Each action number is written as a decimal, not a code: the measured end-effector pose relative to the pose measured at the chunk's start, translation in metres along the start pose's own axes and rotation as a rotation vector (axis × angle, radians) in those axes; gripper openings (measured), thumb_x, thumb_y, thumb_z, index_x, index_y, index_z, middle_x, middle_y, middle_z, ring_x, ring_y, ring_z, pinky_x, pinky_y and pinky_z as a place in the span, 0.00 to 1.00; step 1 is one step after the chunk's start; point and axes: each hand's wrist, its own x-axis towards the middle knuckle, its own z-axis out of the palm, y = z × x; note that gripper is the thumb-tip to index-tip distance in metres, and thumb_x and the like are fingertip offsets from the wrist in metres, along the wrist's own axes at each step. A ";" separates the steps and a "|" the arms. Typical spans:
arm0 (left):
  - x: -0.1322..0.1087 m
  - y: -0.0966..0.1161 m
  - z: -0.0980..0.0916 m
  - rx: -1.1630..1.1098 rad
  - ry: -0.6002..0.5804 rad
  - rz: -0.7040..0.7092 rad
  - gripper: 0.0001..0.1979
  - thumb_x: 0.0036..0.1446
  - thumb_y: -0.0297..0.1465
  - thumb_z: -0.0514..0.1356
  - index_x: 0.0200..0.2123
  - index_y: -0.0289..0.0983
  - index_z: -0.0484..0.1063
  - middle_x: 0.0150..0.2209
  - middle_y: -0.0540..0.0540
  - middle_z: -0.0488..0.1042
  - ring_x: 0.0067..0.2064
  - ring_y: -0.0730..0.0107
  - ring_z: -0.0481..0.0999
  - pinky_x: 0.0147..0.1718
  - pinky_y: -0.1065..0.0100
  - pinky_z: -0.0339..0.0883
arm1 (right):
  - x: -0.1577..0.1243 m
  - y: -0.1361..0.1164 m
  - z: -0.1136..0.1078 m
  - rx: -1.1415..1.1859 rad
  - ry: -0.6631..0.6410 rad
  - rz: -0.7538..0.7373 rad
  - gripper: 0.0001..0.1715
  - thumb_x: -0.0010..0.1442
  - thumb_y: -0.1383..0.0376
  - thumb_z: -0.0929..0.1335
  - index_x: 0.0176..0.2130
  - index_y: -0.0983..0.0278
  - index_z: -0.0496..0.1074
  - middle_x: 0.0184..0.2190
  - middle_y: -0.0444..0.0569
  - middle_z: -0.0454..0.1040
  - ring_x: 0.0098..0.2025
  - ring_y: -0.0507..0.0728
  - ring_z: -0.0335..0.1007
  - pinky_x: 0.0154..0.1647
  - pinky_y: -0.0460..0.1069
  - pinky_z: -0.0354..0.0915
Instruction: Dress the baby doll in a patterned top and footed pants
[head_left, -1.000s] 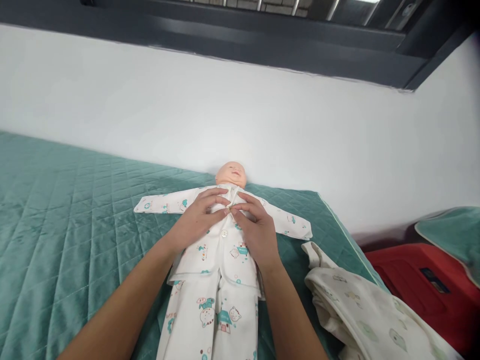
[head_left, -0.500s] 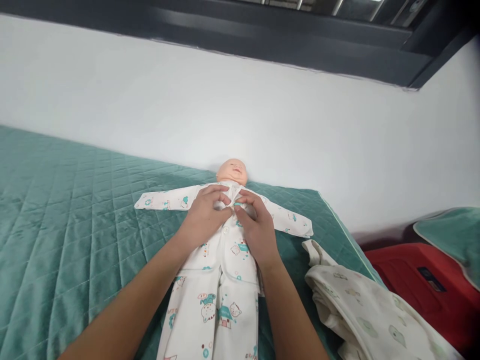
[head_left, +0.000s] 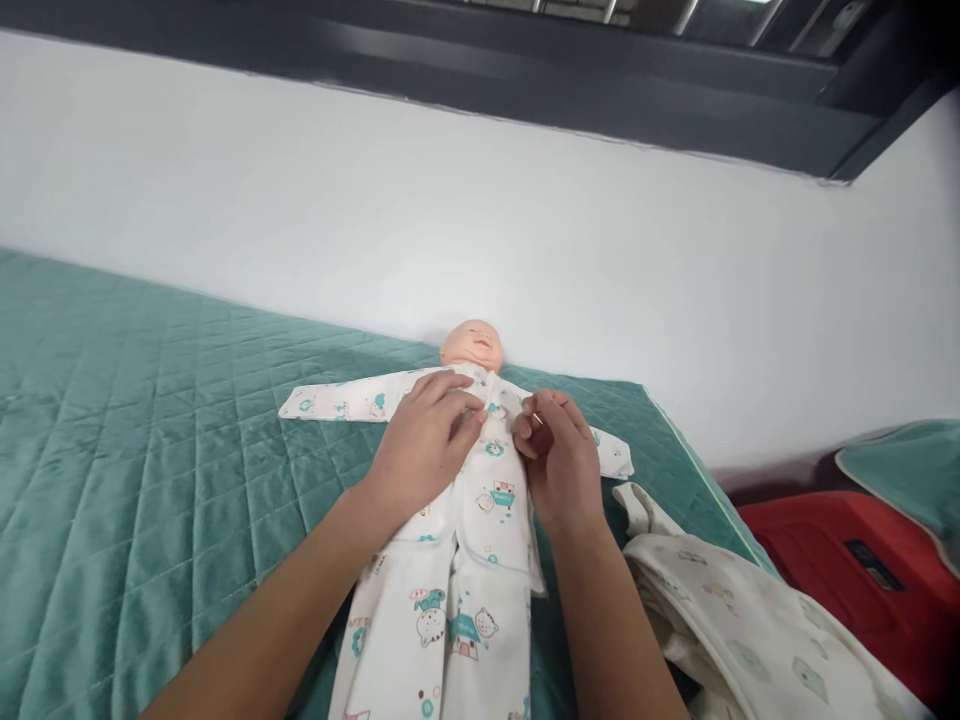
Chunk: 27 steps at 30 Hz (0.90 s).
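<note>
A baby doll (head_left: 471, 345) lies on its back on a green quilted cover (head_left: 202, 440), its head near the wall. It wears a white printed baby shirt (head_left: 496, 530) with long sleeves spread sideways, over matching white printed trousers (head_left: 442, 650). My left hand (head_left: 429, 440) lies on the chest of the shirt, fingers extended beside the front edge and thumb slightly apart from them. To the right of the chest, my right hand (head_left: 559, 455) is raised over the sleeve with its fingers curled in. No cloth shows between those fingers. My hands hide part of the shirt front.
A crumpled cream cloth with a faint print (head_left: 750, 610) lies at the right, near the cover's edge. Beyond that edge stands a red plastic object (head_left: 840, 570) with green fabric (head_left: 907, 480) above it. A white wall (head_left: 480, 220) rises behind the doll, below a dark window frame (head_left: 525, 75).
My right hand has let go of the shirt front and moved right. The front edges now lie flatter, and the button seen earlier is covered. My left hand has stayed on the chest.
</note>
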 end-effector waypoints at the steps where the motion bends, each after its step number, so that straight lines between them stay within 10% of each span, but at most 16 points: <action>1: 0.000 -0.001 0.000 -0.024 0.014 -0.015 0.08 0.65 0.33 0.54 0.38 0.41 0.74 0.53 0.46 0.72 0.59 0.62 0.66 0.60 0.55 0.60 | 0.000 -0.001 0.000 0.008 -0.022 0.006 0.16 0.58 0.56 0.71 0.28 0.61 0.63 0.25 0.40 0.60 0.22 0.48 0.52 0.19 0.46 0.46; 9: -0.005 0.001 -0.016 -0.201 -0.122 -0.049 0.17 0.63 0.36 0.55 0.23 0.39 0.71 0.57 0.47 0.71 0.63 0.59 0.62 0.63 0.54 0.56 | -0.012 0.002 0.004 -0.457 -0.088 -0.174 0.26 0.62 0.51 0.68 0.22 0.62 0.57 0.19 0.38 0.53 0.24 0.49 0.46 0.26 0.48 0.48; 20: -0.027 -0.034 -0.038 -0.338 -0.454 0.031 0.12 0.62 0.41 0.58 0.44 0.45 0.77 0.70 0.53 0.52 0.73 0.56 0.40 0.69 0.47 0.42 | -0.051 0.015 -0.003 -0.607 -0.169 -0.178 0.07 0.58 0.61 0.70 0.36 0.59 0.68 0.29 0.39 0.61 0.29 0.51 0.53 0.32 0.47 0.54; 27: -0.024 -0.038 -0.036 -0.337 -0.444 0.043 0.10 0.62 0.41 0.59 0.43 0.46 0.76 0.70 0.56 0.52 0.73 0.59 0.40 0.69 0.51 0.45 | -0.042 0.010 -0.005 -0.700 -0.243 -0.148 0.11 0.58 0.63 0.71 0.41 0.58 0.68 0.31 0.40 0.60 0.29 0.51 0.51 0.31 0.47 0.53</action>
